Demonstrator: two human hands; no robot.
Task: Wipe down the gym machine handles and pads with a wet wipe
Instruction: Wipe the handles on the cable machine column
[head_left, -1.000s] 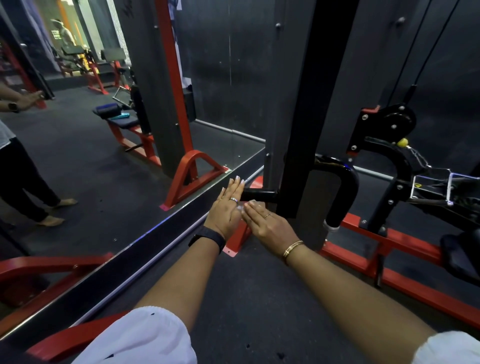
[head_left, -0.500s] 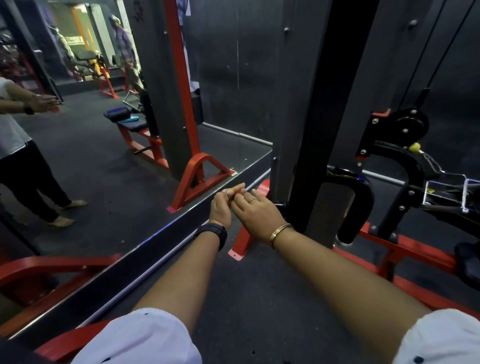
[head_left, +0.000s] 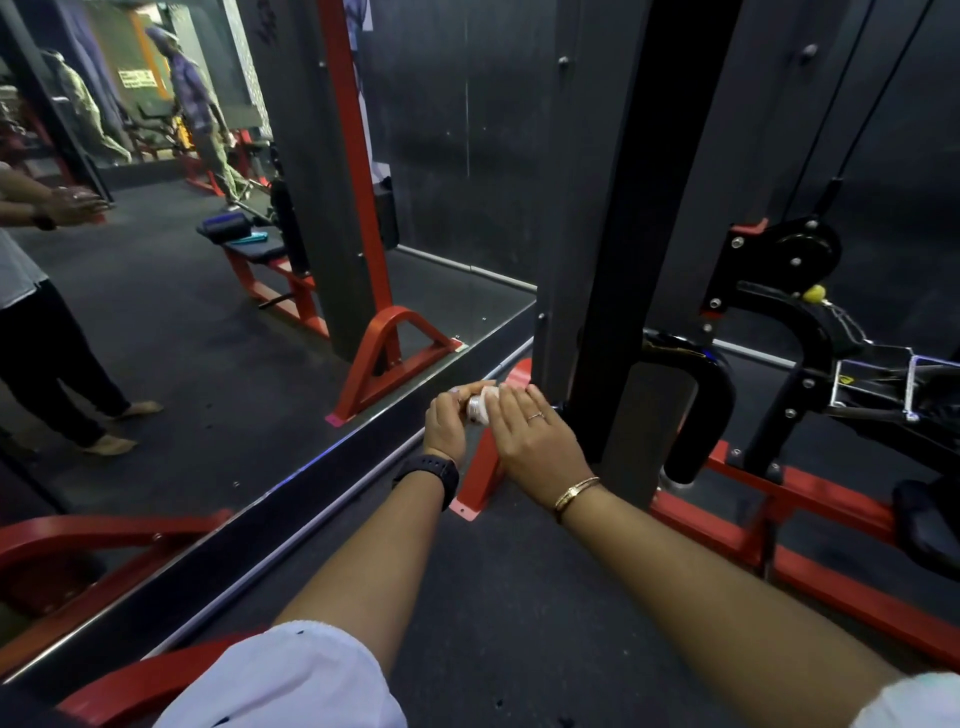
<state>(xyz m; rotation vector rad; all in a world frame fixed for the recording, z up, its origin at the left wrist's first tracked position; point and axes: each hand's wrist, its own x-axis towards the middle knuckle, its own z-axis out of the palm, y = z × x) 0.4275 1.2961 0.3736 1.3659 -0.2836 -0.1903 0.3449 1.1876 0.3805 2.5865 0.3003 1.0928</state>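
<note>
Black steel and dark rubber fill most of the view: a speckled mat floor (head_left: 519, 597), a matt wall, and on the left a tall mirror (head_left: 156, 338) reflecting red frames and people. A square black upright (head_left: 639, 208) rises through the middle, bolted to a flat red base (head_left: 831, 530). Beside it a thick, glossy padded arm (head_left: 711, 405) curves over and down like a hook.

From the upright a short round handle (head_left: 472, 405) sticks out level, its long axis running sideways and its pale end pointing left toward the mirror. Only that end shows.

Both hands meet on it. The left hand (head_left: 447, 426) curls its fingers round the end from the near side, and the right hand (head_left: 530, 436) lies over the top with fingers bent down across it. The white wipe (head_left: 489, 399) is bunched between them, wrapped on the handle and pinched there by both hands.

A black watch (head_left: 428, 475) bands the left wrist, a thin gold bracelet (head_left: 574, 491) the right, and a slim ring (head_left: 535, 415) sits on a right finger.
</note>
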